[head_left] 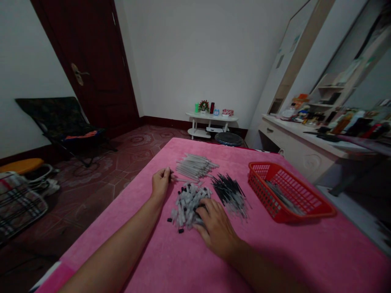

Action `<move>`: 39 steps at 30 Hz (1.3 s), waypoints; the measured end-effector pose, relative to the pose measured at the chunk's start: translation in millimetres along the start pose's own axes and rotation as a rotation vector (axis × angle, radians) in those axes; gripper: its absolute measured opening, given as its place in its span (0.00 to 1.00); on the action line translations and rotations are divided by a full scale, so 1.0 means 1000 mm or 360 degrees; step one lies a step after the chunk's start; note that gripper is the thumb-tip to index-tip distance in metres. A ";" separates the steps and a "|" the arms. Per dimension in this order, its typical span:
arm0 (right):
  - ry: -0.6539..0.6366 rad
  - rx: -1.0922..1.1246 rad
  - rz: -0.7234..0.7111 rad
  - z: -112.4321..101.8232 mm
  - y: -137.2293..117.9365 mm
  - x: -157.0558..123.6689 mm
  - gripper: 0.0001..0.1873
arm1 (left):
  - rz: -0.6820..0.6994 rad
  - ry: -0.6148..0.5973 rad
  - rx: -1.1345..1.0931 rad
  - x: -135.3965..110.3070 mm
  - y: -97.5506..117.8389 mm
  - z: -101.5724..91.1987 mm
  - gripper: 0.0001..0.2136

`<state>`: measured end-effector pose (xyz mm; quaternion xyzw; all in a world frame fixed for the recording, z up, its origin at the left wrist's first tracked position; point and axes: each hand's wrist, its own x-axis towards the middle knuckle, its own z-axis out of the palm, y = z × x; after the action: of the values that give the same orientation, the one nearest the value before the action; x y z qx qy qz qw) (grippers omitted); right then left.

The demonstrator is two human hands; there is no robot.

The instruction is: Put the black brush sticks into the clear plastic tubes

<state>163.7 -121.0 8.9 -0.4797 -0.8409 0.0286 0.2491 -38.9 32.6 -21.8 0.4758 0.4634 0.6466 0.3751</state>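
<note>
Two bare hands work over a rectangular surface covered with a plush pink cloth [183, 260]. The left hand [161, 182] is at the left of the parts, with its thumb and fingers drawn into a narrow pinch. One slender pale tube [185, 180] lies in line with these fingertips; the contact is too small to confirm a grip. The right hand [215, 224] is palm down, fingers curved, with the thumb standing apart from the forefinger. Its fingertips touch a heap of short translucent plastic pieces [185, 203] with dark ends; whether they hold a piece cannot be told. This heap is between the two hands, nearest to the right. Two small black cylindrical pieces [181, 230] lie loose at its near left edge. Beyond the heap is a bundle of long pale grey tubes [195, 166], laid roughly parallel. To the right of the heap is a bundle of thin rods [229, 191], dark at the far end and clear at the near end. Farther right, well apart from both hands, is a red rectangular plastic basket [262, 194] with slotted walls; slender grey sticks [285, 198] lie inside it. A low white table [210, 117] is against the far wall.
</note>
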 end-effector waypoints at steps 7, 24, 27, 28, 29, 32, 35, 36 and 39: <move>0.0121 0.0103 -0.0124 -0.001 0.014 0.014 0.11 | 0.0050 -0.0057 0.0139 0.001 -0.003 0.003 0.13; 0.0310 -0.0361 0.0474 -0.028 0.089 0.000 0.22 | 0.0279 -0.0055 0.0477 -0.002 -0.001 -0.001 0.11; 0.0053 -0.0421 0.0632 -0.018 0.089 0.000 0.28 | 0.0251 -0.0098 0.0514 -0.002 -0.003 -0.001 0.12; -0.0012 -0.0433 0.0711 -0.017 0.090 0.000 0.29 | 0.0243 -0.0109 0.0526 -0.001 -0.003 -0.001 0.13; -0.0061 -0.0443 0.0792 -0.015 0.091 -0.001 0.31 | 0.0239 -0.0116 0.0535 -0.001 -0.004 -0.002 0.13; -0.0123 -0.0479 0.0993 -0.016 0.094 -0.003 0.37 | 0.0236 -0.0140 0.0526 0.000 -0.007 -0.002 0.13; -0.0133 -0.0511 0.1068 -0.016 0.091 -0.004 0.39 | 0.0216 -0.0161 0.0531 0.000 -0.008 -0.003 0.13; -0.0131 -0.0514 0.1065 -0.015 0.089 -0.004 0.39 | 0.0212 -0.0163 0.0543 0.000 -0.008 -0.003 0.13; -0.0117 -0.0474 0.0976 -0.013 0.084 -0.005 0.39 | 0.0215 -0.0167 0.0571 -0.001 -0.006 -0.003 0.13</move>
<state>238.0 -82.2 -6.3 -0.7400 -0.6608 -0.0037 0.1256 -41.5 32.9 -28.0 0.5980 0.5180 0.5518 0.2638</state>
